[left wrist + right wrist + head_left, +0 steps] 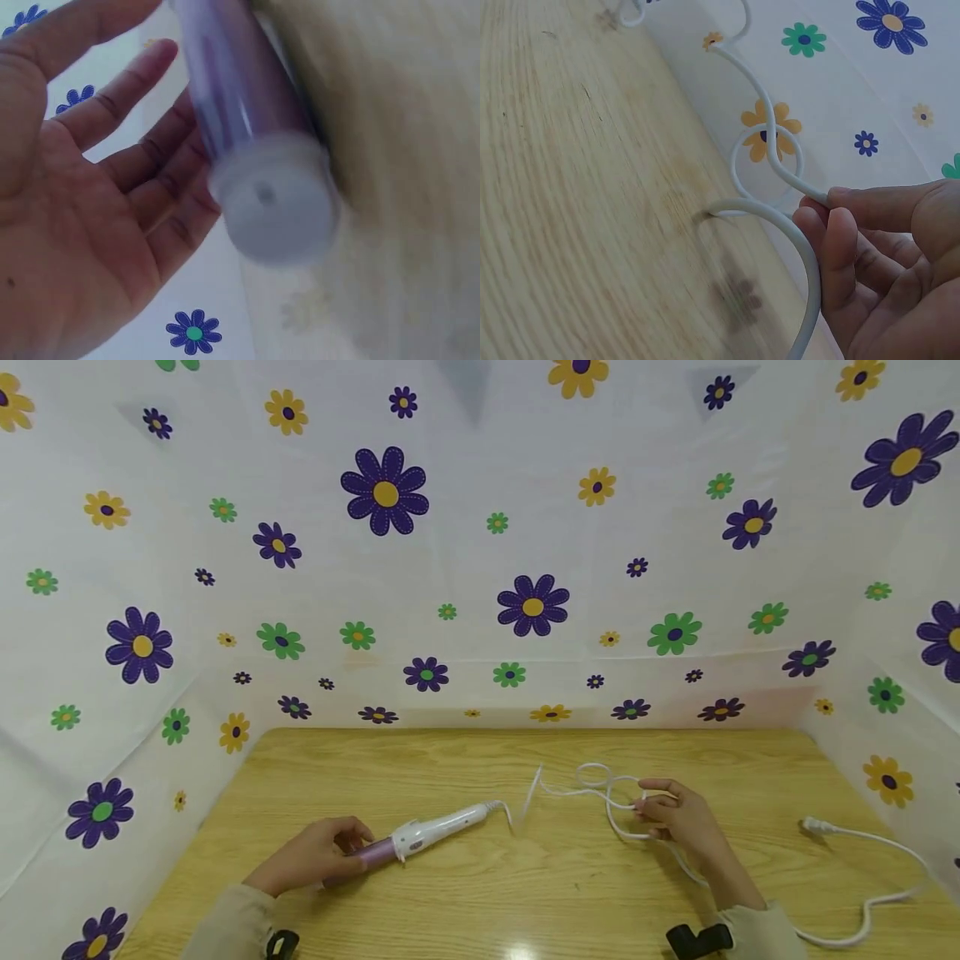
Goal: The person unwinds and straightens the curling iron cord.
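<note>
A curling iron (438,832) with a white handle and purple barrel lies slanted on the left half of the wooden table. My left hand (321,858) is at the barrel's end, thumb along its near side. In the left wrist view, several fingers pass behind the purple barrel (244,82) above its pale end cap (281,202); their tips are hidden. Over the right half, my right hand (681,820) pinches the white power cord (626,833) between thumb and fingers. In the right wrist view, the cord (771,127) bends in loops beside the fingertips.
The cord's white plug (816,826) lies at the table's right, with more cord curving toward the near edge. A white cloth (465,560) printed with flowers walls the wooden table (450,927) at the back and sides. Dark wrist straps (699,941) sit by both sleeves.
</note>
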Motion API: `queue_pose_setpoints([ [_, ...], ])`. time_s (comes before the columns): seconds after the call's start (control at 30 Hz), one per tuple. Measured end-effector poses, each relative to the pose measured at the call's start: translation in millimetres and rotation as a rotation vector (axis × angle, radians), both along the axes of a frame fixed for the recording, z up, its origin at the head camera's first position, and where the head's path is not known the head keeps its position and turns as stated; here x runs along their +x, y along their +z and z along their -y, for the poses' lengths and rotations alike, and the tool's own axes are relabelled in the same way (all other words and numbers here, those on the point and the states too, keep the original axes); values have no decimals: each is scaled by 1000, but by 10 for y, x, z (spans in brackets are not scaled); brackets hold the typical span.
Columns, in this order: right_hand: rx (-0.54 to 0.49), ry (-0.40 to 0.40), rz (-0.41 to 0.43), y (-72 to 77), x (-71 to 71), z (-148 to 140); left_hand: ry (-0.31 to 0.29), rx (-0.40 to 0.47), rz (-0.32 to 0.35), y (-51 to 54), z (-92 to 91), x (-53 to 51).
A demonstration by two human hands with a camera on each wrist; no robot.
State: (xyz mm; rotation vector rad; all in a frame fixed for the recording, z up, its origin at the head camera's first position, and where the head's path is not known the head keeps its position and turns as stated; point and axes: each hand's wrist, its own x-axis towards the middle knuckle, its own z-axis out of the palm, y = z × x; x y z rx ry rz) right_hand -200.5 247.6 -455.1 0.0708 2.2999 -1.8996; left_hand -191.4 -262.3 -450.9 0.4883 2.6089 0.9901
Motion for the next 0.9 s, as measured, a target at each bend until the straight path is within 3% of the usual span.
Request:
queue_pose_setpoints([
  [0.2, 49, 14, -5, -17, 19, -40, -85, 35, -17, 81, -141, -195],
  [0.57, 104, 65, -11, -33, 88, -65, -268, 20, 148, 198, -626, -333],
  [0.7, 121, 95, -27, -18, 117, -123, -312, -49, 165, 175, -718, -396],
  [0.9, 225, 177, -90, -31, 237, -255, -362, -163, 123, 190, -785, -450],
])
